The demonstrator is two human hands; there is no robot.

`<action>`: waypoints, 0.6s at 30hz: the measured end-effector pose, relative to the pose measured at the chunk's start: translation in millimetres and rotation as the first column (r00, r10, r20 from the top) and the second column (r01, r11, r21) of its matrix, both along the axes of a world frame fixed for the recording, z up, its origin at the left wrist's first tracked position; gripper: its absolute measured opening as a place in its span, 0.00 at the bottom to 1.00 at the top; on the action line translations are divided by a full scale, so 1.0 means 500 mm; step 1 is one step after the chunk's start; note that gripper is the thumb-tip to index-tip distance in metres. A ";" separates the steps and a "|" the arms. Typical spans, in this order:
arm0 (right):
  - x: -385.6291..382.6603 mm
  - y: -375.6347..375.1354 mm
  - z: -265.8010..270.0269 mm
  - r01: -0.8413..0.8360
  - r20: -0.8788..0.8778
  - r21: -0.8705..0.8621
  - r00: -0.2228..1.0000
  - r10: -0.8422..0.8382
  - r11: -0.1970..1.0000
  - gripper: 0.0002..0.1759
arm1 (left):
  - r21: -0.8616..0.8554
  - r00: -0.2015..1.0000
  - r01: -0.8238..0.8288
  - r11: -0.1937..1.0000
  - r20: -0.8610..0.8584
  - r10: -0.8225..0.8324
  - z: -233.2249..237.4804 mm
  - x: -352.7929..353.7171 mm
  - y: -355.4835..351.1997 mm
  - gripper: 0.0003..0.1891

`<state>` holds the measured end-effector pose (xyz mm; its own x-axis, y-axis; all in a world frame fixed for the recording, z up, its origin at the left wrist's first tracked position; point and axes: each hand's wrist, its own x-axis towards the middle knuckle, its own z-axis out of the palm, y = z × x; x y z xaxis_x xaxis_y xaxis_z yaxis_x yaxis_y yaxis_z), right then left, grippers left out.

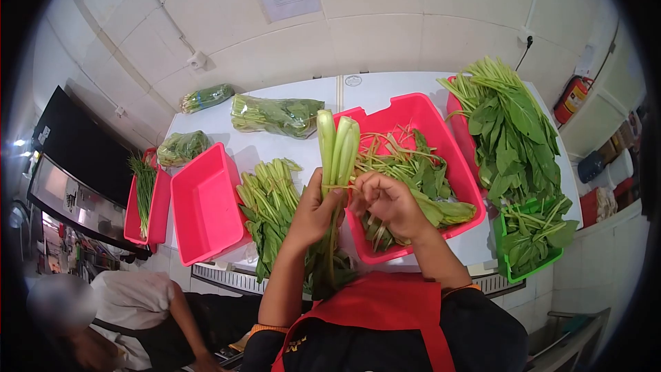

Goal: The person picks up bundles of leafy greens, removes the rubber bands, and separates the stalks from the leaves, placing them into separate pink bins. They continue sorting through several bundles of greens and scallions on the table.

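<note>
My left hand (311, 212) is closed around a bunch of leafy greens (337, 148), held upright with its thick pale stems up and its leaves hanging down towards my apron. A thin tan band (339, 187) crosses the stems at the height of my fingers. My right hand (389, 203), fingers curled in a pinch, holds the band's right side just beside the stems. Behind my right hand is a pink bin (434, 114) with loose greens and trimmed stalks in it. A pile of leafy greens (272, 193) lies on the table left of my left hand.
An empty pink bin (206, 200) stands left, beside another with thin green stalks (143, 193). Wrapped greens (275, 116) lie at the back of the white table (320, 89). A large heap of greens (513, 138) and a green basket (506, 262) are right. A person (138, 303) is lower left.
</note>
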<state>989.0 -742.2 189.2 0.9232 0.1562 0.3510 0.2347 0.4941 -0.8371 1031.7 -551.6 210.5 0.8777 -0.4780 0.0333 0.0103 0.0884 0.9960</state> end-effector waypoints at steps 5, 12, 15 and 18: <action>-0.003 0.002 0.021 0.336 0.027 -0.215 0.941 -0.339 0.917 0.12 | 0.045 0.999 -0.005 0.999 0.033 0.004 -0.014 -0.003 -0.006 0.10; -0.023 -0.009 0.060 0.862 0.819 -0.424 0.496 -0.289 0.278 0.10 | 0.027 0.995 0.012 1.000 0.103 -0.015 -0.031 0.010 0.005 0.29; 0.003 -0.029 0.021 0.882 0.740 -0.459 0.445 -0.504 0.105 0.10 | -0.105 0.992 0.046 0.993 0.119 -0.034 -0.029 0.011 0.015 0.39; 0.028 -0.088 0.006 0.857 0.652 -0.515 0.372 -0.661 -0.025 0.09 | -0.176 0.998 0.062 0.982 0.032 -0.057 -0.018 0.011 0.029 0.38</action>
